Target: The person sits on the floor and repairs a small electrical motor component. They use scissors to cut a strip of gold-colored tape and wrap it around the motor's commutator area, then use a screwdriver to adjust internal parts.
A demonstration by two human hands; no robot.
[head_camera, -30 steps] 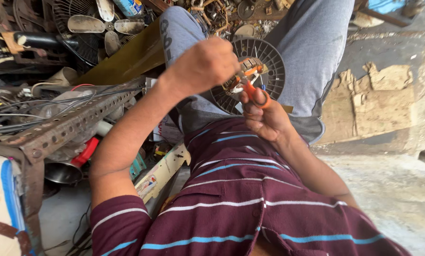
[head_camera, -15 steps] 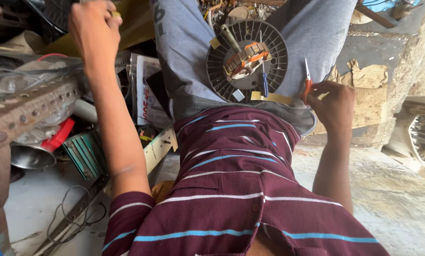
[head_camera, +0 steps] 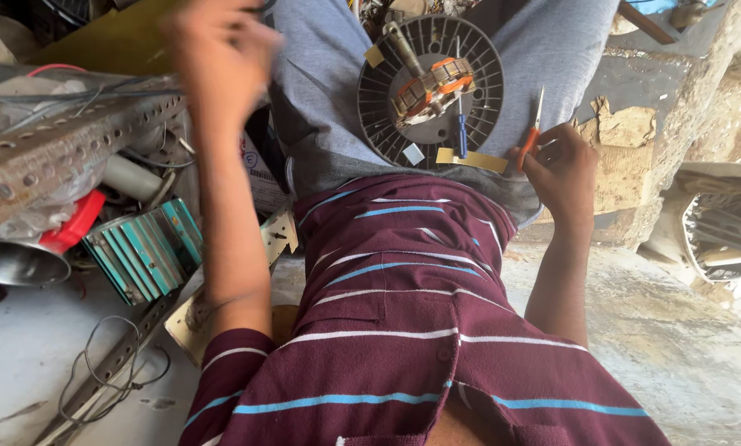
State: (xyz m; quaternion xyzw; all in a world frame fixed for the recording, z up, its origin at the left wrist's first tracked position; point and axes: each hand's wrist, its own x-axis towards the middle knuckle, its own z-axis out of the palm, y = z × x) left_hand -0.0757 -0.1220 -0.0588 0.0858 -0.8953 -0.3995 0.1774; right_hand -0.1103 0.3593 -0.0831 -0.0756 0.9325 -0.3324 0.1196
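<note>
A round grey slotted motor housing (head_camera: 478, 49) rests on my lap between my grey trouser legs, with an orange and copper wound stator (head_camera: 432, 84) in its middle. A blue-handled screwdriver (head_camera: 461, 132) and a yellow paper strip (head_camera: 471, 159) lie on its lower edge. My right hand (head_camera: 562, 169) is beside the housing on my right thigh, closed around orange-handled pliers (head_camera: 532, 132) that point upward. My left hand (head_camera: 222, 49) is raised high to the left, blurred, fingers loosely spread, above a rusty perforated metal angle bar (head_camera: 65, 149); I see nothing in it.
To the left are a teal finned metal block (head_camera: 143, 248), a red-rimmed metal bowl (head_camera: 32, 252), a white tube, loose wires (head_camera: 114, 363) on the pale floor and a slotted metal strip. A cracked concrete wall (head_camera: 635, 157) and a white fan guard (head_camera: 722, 239) stand at right.
Both hands left the stator: my left hand swung up and left over the angle bar, my right hand drew the pliers away to the right of the housing.
</note>
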